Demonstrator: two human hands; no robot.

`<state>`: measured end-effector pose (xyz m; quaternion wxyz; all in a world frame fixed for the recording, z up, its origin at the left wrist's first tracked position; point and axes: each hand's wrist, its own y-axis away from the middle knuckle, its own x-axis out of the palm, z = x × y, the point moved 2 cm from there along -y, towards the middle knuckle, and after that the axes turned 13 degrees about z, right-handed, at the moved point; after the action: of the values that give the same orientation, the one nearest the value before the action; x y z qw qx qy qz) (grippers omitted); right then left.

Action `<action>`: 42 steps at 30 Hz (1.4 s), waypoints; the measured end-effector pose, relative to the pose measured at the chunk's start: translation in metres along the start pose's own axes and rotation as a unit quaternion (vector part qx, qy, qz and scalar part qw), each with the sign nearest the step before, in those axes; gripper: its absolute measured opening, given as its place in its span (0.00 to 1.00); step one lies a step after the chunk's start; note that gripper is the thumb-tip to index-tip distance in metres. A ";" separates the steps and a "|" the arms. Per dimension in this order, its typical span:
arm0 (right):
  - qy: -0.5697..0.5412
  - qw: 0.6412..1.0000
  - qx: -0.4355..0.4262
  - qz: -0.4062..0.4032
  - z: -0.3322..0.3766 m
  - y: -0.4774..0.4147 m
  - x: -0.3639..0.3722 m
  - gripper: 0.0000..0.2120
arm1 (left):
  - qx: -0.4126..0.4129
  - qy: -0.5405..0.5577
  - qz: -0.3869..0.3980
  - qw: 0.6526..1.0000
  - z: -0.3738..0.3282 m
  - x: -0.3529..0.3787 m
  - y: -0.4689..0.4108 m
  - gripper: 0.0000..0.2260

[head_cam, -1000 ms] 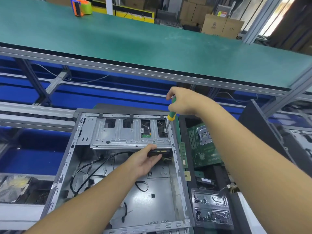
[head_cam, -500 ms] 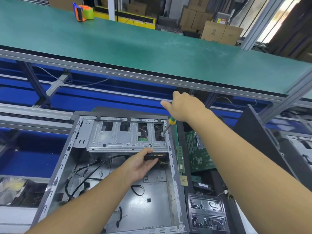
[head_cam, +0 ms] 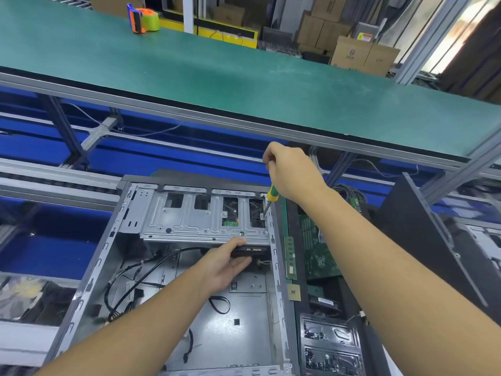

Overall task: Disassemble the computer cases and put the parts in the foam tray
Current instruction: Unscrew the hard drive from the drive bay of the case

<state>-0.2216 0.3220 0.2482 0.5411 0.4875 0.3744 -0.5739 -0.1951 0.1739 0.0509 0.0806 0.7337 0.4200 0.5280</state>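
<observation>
Nearest me, the case (head_cam: pixel 189 308) lies open on its side, loose black cables (head_cam: pixel 141 270) trailing over its floor. A black tray (head_cam: pixel 330 346) sits just right of its near corner. My left hand (head_cam: pixel 225 264) reaches in under the cage (head_cam: pixel 189 215) and holds the drive (head_cam: pixel 252 251) by its exposed end, thumb on top, fingers almost straight beneath. Further in, my right hand (head_cam: pixel 292 172) is curled tight round the screwdriver (head_cam: pixel 271 195), which tilts down with its tip on a screw (head_cam: pixel 262 216) at the cage's right edge. A green board (head_cam: pixel 317 248) lies just beside the case on the right. Beyond, a green bench (head_cam: pixel 244 77) carries a tape dispenser (head_cam: pixel 142 17), with boxes (head_cam: pixel 363 55) behind it
</observation>
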 end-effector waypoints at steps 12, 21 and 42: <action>-0.021 0.998 -0.022 0.060 -0.004 0.002 0.005 0.15 | -0.126 -0.357 -0.026 0.925 -0.009 0.001 0.031 0.31; -0.038 0.998 -0.023 0.053 -0.003 0.005 0.004 0.19 | 0.181 -0.750 -0.034 0.635 -0.067 0.085 0.013 0.04; -0.092 0.994 -0.049 -0.036 -0.025 0.020 -0.017 0.20 | 0.128 -0.862 -0.034 0.490 -0.066 0.093 -0.039 0.09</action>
<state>-0.1993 0.3478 0.2602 0.5756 0.3920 0.3681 -0.6161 -0.2626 0.2422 0.1229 0.3252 0.8103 0.2290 -0.4304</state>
